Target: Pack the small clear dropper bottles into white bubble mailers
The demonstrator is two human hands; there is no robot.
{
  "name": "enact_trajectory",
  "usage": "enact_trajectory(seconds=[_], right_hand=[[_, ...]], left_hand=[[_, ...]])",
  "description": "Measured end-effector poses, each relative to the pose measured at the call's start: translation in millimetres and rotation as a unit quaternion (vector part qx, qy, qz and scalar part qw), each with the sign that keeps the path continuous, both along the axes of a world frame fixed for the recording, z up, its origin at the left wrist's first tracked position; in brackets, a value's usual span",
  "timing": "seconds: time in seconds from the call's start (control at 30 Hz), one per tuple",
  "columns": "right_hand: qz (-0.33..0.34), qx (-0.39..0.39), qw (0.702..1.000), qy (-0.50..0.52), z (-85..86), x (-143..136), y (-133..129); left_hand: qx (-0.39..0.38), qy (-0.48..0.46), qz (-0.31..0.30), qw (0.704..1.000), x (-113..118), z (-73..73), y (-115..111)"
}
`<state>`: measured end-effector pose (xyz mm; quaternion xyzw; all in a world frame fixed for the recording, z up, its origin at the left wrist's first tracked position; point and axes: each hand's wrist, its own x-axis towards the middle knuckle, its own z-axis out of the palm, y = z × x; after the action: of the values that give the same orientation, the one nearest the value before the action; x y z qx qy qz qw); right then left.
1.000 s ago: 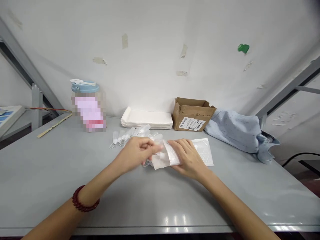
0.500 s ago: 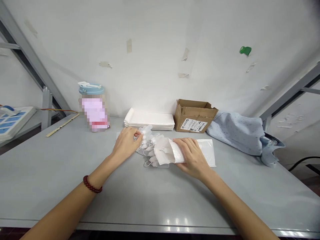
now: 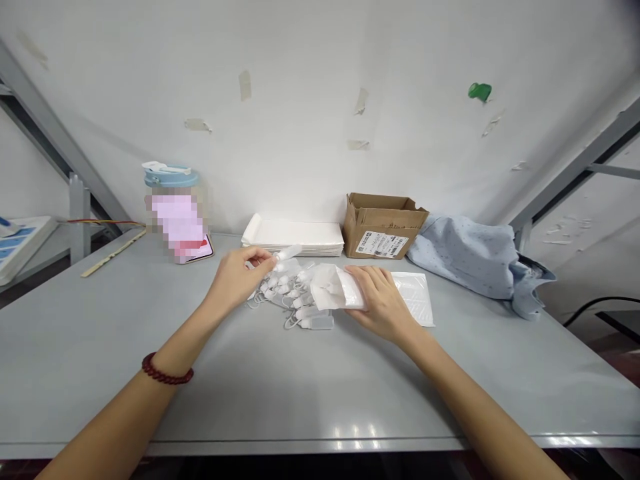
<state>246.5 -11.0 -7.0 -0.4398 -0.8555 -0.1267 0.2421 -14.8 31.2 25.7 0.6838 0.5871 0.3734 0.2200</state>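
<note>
Left of the white mailer (image 3: 353,291), the left hand (image 3: 237,275) pinches a bottle (image 3: 289,253), long axis pointing rightward. The right hand (image 3: 381,304) holds the mailer, open mouth facing left.

It's dark red on the bracelet (image 3: 164,379), grey across the table (image 3: 240,400), white on the bubble-patterned envelope (image 3: 415,297), translucent white for the bottles (image 3: 319,323), brown on the box (image 3: 363,230), and pale blue cloth (image 3: 465,257) flecked with dark dots!
</note>
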Motion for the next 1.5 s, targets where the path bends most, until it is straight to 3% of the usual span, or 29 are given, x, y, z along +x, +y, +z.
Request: enact_trajectory(seconds=[0.17,0.57,0.83,1.03,1.5], right_hand=[[-0.004,-0.003,1.0,-0.002,0.2,-0.5,-0.6],[0.016,0.009,1.0,0.004,4.2,-4.2,-5.0],[0.028,0.025,0.999,0.021,1.0,-2.9,-2.4],[0.033,0.025,0.999,0.018,-0.5,-3.3,-1.9],[0.035,0.013,0.999,0.011,-0.7,-6.7,-3.4]], left_hand=[[-0.037,0.085,-0.011,0.996,-1.4,-5.7,4.3],[0.0,0.07,-0.008,0.998,2.3,-17.7,8.2],[-0.063,0.128,-0.095,0.985,0.6,-19.5,9.4],[-0.054,0.119,-0.088,0.987,2.6,-22.8,8.7],[-0.038,0.207,-0.052,0.976,10.1,-25.1,2.4]])
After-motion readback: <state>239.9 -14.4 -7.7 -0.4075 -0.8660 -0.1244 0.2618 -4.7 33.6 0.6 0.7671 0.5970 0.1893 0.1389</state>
